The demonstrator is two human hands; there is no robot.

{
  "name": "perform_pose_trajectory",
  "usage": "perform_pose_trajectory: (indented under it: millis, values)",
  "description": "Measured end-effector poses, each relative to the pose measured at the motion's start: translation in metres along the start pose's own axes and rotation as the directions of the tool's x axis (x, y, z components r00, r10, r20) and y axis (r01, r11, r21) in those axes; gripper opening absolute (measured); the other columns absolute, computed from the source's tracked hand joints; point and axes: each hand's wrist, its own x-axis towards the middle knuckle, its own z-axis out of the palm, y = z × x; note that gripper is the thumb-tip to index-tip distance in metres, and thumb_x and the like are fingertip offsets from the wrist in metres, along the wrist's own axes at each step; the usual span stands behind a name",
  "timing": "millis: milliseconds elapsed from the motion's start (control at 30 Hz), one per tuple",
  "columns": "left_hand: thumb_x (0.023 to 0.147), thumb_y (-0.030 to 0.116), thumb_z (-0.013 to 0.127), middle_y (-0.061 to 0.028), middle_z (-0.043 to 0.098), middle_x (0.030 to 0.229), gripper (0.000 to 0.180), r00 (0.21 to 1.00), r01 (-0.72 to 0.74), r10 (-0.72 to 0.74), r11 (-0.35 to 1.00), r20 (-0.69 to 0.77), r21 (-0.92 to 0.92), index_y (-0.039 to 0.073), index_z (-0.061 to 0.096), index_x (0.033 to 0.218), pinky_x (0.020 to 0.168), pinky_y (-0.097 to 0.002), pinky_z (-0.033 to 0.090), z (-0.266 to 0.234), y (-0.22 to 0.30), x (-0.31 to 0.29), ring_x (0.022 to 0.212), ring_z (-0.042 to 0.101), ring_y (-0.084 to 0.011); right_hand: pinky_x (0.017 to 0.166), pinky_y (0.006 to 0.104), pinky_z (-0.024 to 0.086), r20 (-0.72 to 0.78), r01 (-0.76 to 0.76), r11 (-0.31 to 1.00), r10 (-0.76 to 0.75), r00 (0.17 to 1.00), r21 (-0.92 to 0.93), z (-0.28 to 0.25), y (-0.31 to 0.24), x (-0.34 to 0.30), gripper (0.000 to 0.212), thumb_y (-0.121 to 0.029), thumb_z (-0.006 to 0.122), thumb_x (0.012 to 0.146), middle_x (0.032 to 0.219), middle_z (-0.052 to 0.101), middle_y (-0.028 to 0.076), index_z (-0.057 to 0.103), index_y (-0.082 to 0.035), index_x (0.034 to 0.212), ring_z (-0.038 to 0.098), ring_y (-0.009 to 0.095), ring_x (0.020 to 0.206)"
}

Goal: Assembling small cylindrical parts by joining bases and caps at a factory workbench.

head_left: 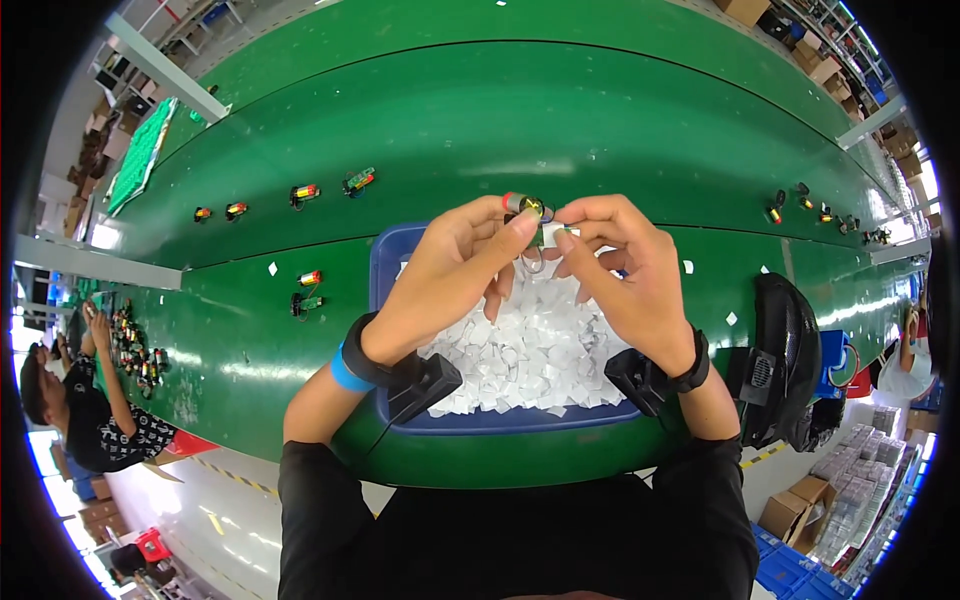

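The left hand (450, 265) is pinching a small red-ended cylinder (519, 203) between thumb and fingers, holding it above the far side of a blue bin (510, 424) on the green tabletop (240, 345). The right hand (628, 262) is curling its thumb and forefinger almost together just beside it, next to a white square (552, 234); whether they are gripping that square, I cannot tell. Because only fingertips are steadying the cylinder, a loose pinch is risking a drop into the white paper pieces (535, 350), where so small a thing could be disappearing from sight. The fingers are crowding closely, so a nudge could be setting the square crooked. The black wrist gadget (430, 387) on the left is hanging over the bin's edge and could be brushing pieces about. No writing is showing legibly on the cylinder or paper; the black bag (785, 335) is carrying a grey patch, its marks too small for reading.
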Motion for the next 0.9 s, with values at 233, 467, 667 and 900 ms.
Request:
perform_pose_trajectory:
  millis: [233,467,667,900]
  values:
    - [0.100,0.023,0.066,-0.0093,0.065,0.097,0.037,0.954,-0.268,0.294,0.919,-0.050,0.288,-0.002,0.056,0.124,0.045,-0.0223,0.045,0.009,-0.012,0.000,0.064,0.057,-0.0074,0.052,0.0199,0.049,-0.024,0.210,0.941,-0.225,0.974,-0.266,0.001,0.011,0.003,0.019,-0.002,0.068,0.094,0.089,0.071,0.006,0.059,0.001,0.111,0.068,0.009,0.071]
    - [0.100,0.020,0.066,-0.0124,0.065,0.097,0.040,1.000,0.003,-0.004,0.999,-0.012,-0.047,0.000,0.047,0.129,0.048,-0.0248,0.051,0.003,-0.002,-0.001,0.067,0.061,-0.0106,0.052,0.0225,0.048,-0.121,0.027,0.991,-0.043,0.992,-0.129,-0.002,0.013,0.002,0.017,-0.008,0.073,0.092,0.086,0.072,0.007,0.062,0.000,0.102,0.065,0.011,0.063]
    - [0.101,0.017,0.064,-0.0146,0.064,0.099,0.040,0.998,-0.051,0.049,0.997,0.043,0.063,0.001,0.044,0.131,0.049,-0.0256,0.052,0.001,-0.007,0.003,0.065,0.062,-0.0112,0.058,0.0220,0.050,0.026,0.109,0.985,-0.107,0.994,-0.136,-0.007,0.004,0.002,0.011,-0.008,0.068,0.096,0.091,0.063,0.003,0.062,0.001,0.100,0.060,0.006,0.077]
    - [0.101,0.011,0.062,-0.0142,0.063,0.101,0.035,0.997,0.007,-0.009,1.000,0.079,0.017,0.000,0.045,0.129,0.050,-0.0266,0.053,-0.002,0.006,0.001,0.058,0.059,-0.0108,0.071,0.0260,0.052,0.185,-0.108,0.992,0.094,0.978,0.069,-0.044,0.000,0.013,0.010,-0.007,0.062,0.098,0.097,0.059,0.003,0.063,0.000,0.106,0.058,0.010,0.087]
